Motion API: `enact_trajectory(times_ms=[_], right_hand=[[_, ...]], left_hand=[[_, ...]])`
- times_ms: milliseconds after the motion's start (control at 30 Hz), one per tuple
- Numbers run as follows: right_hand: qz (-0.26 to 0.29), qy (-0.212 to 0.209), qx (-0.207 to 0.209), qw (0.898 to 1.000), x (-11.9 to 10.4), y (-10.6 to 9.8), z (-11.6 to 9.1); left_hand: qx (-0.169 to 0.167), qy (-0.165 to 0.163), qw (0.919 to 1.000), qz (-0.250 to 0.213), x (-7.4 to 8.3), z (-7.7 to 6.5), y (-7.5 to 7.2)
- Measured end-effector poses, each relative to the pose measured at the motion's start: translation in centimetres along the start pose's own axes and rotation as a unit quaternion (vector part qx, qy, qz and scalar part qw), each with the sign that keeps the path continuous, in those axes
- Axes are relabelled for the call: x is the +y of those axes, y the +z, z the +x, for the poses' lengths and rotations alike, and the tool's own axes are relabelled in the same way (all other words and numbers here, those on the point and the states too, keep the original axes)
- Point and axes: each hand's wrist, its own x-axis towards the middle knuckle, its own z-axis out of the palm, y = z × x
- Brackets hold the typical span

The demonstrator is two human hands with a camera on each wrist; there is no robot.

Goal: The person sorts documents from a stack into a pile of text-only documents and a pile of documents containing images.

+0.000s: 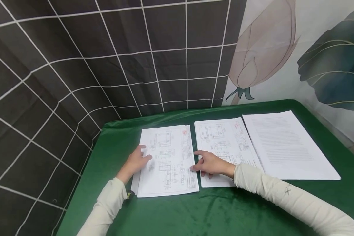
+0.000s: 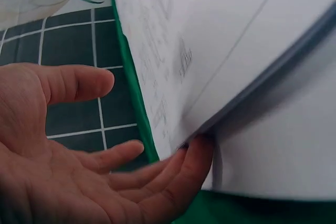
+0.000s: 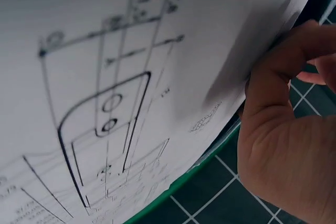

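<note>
A dark gridded curtain (image 1: 165, 62) hung behind the green-covered table (image 1: 171, 216). On the table, the text paper (image 1: 283, 144) lay rightmost, just beside the middle drawing sheets (image 1: 224, 137); the left drawing stack (image 1: 175, 157) lay left of both. My left hand (image 1: 137, 160), fingers extended and unclenched, touched that stack's left edge; my right hand (image 1: 210, 163), relaxed, index finger and thumb spread apart, met its right edge.

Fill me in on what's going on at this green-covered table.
A person's left hand touches the left edge of the leftmost stack of technical drawings, and their right hand is at its right edge, partly over the middle stack of drawings. A narrow gap separates the two stacks. Printed text pages lie farther right on the green tablecloth.
</note>
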Motion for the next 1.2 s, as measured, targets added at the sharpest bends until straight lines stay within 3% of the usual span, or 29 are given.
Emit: enact_trajectory(times_ms=[267, 633, 900, 1200], right_hand=[[0.058, -0.022, 0.033, 0.998, 0.5, -0.5, 0.0], [0.030, -0.021, 0.043, 0.998, 1.3, -0.5, -0.3], [0.049, -0.040, 0.019, 0.998, 1.1, -0.8, -0.1], [0.092, -0.037, -0.020, 0.995, 1.5, -1.2, 0.0]], left_hand=[[0.012, 0.009, 0.9998, -0.010, 0.9, -0.6, 0.0], [0.070, 0.042, 0.9949, -0.060, 0.0, 0.3, 0.1], [0.062, 0.045, 0.9949, -0.066, -0.5, 0.1, -0.1], [0.003, 0.032, 0.9966, -0.075, -0.4, -0.2, 0.2]])
